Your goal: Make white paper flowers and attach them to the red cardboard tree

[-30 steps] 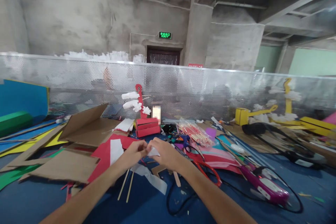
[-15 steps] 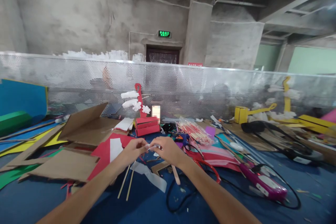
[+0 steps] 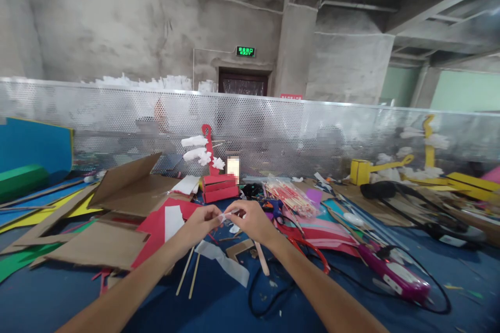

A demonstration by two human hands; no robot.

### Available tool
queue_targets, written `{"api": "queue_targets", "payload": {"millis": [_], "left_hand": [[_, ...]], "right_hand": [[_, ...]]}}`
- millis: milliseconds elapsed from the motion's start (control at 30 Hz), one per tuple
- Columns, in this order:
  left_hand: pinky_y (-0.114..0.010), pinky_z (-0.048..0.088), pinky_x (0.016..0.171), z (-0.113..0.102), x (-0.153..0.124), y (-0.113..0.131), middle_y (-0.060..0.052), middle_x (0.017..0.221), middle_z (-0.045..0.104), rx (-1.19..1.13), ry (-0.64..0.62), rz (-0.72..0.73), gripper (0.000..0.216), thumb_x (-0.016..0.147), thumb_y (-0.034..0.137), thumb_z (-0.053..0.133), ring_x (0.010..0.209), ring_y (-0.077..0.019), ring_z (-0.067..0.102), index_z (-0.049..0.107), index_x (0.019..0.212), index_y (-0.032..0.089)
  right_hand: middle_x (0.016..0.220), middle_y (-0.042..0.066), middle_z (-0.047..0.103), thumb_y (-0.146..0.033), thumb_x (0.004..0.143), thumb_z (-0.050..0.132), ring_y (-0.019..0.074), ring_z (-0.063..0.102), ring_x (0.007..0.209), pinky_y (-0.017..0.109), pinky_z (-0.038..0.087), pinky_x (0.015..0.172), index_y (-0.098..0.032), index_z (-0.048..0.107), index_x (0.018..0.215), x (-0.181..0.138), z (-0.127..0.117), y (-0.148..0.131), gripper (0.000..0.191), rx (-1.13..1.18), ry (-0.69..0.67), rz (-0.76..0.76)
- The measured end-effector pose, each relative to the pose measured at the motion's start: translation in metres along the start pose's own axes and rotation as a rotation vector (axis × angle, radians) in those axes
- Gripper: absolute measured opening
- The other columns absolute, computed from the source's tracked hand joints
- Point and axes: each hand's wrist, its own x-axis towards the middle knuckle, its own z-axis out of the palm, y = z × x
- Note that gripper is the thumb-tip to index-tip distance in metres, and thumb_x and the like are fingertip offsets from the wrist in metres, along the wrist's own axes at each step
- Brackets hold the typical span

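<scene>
Glue gun (image 3: 392,277) right of scissors (image 3: 308,250) (cardboard (image 3: 128,187) far left).

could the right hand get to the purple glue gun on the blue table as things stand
Probably yes: the purple glue gun lies uncovered to the right hand's side, nothing between them, but its fingers pinch a small white scrap with the left hand.

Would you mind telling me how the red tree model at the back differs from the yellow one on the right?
The red tree model stands directly behind the hands, while the yellow tree model sits far right. The red one rises from a red slatted box base; the yellow one stands beside a yellow box. The red trunk is short and curled on top; the yellow looks taller. Both carry white tufts.
</scene>
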Motion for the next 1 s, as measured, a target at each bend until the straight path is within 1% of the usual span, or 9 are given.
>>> {"api": "queue_targets", "payload": {"millis": [167,267,367,500,667,800,1000], "left_hand": [[-0.022,0.034,0.055,0.002,0.0,-0.001,0.001,0.062,0.055,-0.007,0.005,-0.015,0.04,0.072,0.053,0.062,0.055,-0.0106,0.045,0.056,0.072,0.014],[-0.022,0.033,0.053,0.001,0.001,-0.004,0.002,0.06,0.053,0.015,0.011,0.0,0.04,0.073,0.054,0.061,0.054,-0.0105,0.045,0.055,0.07,0.014],[-0.022,0.034,0.054,0.0,0.002,-0.005,0.002,0.059,0.051,0.016,0.027,0.025,0.039,0.075,0.053,0.06,0.054,-0.0106,0.045,0.056,0.071,0.014],[-0.022,0.035,0.055,-0.001,0.0,0.0,0.003,0.058,0.05,0.04,0.067,0.039,0.039,0.075,0.052,0.059,0.055,-0.0109,0.045,0.058,0.072,0.013],[-0.022,0.034,0.055,0.001,-0.003,0.007,0.003,0.058,0.049,0.098,0.076,0.044,0.04,0.075,0.053,0.058,0.055,-0.0114,0.044,0.059,0.071,0.013],[-0.023,0.035,0.055,0.002,-0.003,0.007,0.002,0.059,0.051,0.104,0.072,0.039,0.04,0.075,0.053,0.057,0.056,-0.012,0.045,0.059,0.071,0.013],[-0.023,0.037,0.056,0.004,-0.002,0.004,0.002,0.058,0.051,0.063,0.093,0.051,0.04,0.075,0.054,0.058,0.055,-0.0118,0.046,0.059,0.072,0.014]], "right_hand": [[0.085,0.002,0.07,-0.026,0.084,0.059,0.0141,0.063,0.074,0.023,0.046,0.068,-0.019,0.07,0.09,0.0,0.001,-0.001,0.014,0.019,-0.015,-0.005],[0.085,0.002,0.07,-0.025,0.083,0.06,0.0141,0.063,0.075,0.022,0.045,0.069,-0.02,0.07,0.087,0.0,0.001,0.001,0.013,0.011,-0.009,-0.014],[0.083,0.002,0.07,-0.025,0.083,0.06,0.0139,0.062,0.073,0.022,0.044,0.069,-0.019,0.07,0.084,0.0,0.0,0.002,0.011,-0.008,0.006,-0.004],[0.081,0.001,0.069,-0.023,0.082,0.061,0.0133,0.061,0.071,0.022,0.043,0.067,-0.019,0.068,0.083,0.0,0.001,0.001,0.008,-0.034,0.019,0.009],[0.081,0.0,0.067,-0.024,0.079,0.065,0.0128,0.06,0.071,0.021,0.043,0.065,-0.019,0.066,0.084,0.0,0.004,0.0,0.007,-0.062,-0.006,-0.003],[0.079,0.0,0.067,-0.022,0.08,0.063,0.0129,0.061,0.072,0.021,0.045,0.067,-0.019,0.066,0.081,-0.001,0.006,0.002,0.004,-0.021,-0.003,0.001],[0.078,0.0,0.067,-0.022,0.082,0.061,0.0133,0.062,0.072,0.021,0.046,0.067,-0.019,0.066,0.083,0.0,0.005,0.002,0.007,0.022,0.017,-0.001]]}}
